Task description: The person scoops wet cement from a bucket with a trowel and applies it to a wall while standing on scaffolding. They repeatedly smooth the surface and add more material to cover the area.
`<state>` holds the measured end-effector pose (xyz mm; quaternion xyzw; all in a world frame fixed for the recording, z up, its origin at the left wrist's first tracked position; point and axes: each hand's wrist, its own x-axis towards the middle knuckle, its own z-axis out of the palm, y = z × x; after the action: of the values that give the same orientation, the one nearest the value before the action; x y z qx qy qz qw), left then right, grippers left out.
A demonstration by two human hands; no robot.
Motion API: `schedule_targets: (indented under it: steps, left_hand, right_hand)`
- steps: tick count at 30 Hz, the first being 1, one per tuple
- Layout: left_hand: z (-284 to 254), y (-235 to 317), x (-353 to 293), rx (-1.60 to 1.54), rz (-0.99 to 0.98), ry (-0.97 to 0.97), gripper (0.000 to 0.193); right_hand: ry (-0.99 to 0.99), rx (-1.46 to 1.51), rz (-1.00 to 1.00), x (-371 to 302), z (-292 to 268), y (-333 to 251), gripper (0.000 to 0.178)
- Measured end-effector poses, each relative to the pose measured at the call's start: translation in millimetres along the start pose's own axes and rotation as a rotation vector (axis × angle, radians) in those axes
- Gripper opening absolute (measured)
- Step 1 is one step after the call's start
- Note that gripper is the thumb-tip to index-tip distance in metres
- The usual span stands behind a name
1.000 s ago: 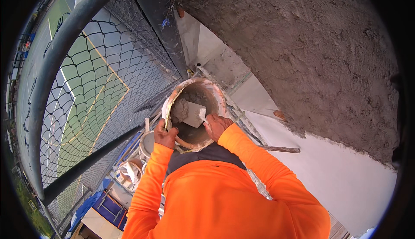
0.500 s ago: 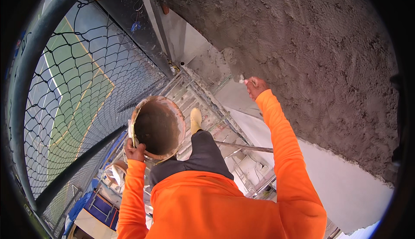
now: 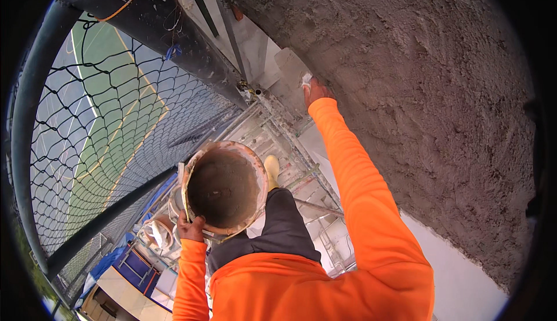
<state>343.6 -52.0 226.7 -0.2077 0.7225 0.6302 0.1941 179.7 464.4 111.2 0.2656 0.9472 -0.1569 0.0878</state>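
My left hand (image 3: pixel 190 228) grips the rim of a round, mortar-stained pan (image 3: pixel 225 186) held at chest height; its inside is coated with dark wet plaster. My right hand (image 3: pixel 315 90) reaches up on an outstretched orange sleeve and holds a flat steel trowel (image 3: pixel 290 65) pressed against the rough grey plastered wall (image 3: pixel 418 89). The trowel blade lies at the lower left edge of the fresh plaster, where it meets smooth pale wall.
Metal scaffold frames (image 3: pixel 290 158) drop away below my feet; one yellow boot (image 3: pixel 271 169) shows. A black safety net (image 3: pixel 110 135) and a thick dark pipe (image 3: pixel 23 147) bound the left side. Far below lie green courts and blue tarps (image 3: pixel 116 263).
My right hand left the pan with the loaded trowel and rose to the wall, reaching farther up and left. The pan dropped lower and to the left in my left hand.
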Motion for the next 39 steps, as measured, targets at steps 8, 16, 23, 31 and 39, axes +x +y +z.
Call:
schedule_targets:
  steps: [8,16,23,31,39]
  left_hand:
    - [25,12,-20,-0.098,-0.056,0.025,0.022]
    - [8,10,-16,-0.123,-0.079,-0.038,0.021]
    - [-26,6,-8,-0.119,0.005,-0.055,0.022]
    - [-57,6,3,-0.067,0.015,-0.002,0.026]
    - [-65,15,8,0.010,0.074,0.014,0.022]
  right_hand:
    - [0.051,-0.021,0.024,12,-77,-17,0.033]
    - [0.176,-0.055,0.076,-45,-156,-20,0.031]
    - [0.404,-0.234,-0.054,-116,-199,-18,0.027]
    - [-0.126,0.377,-0.511,-246,-212,-62,0.028]
    - [0.499,0.826,0.083,-179,-211,-15,0.030]
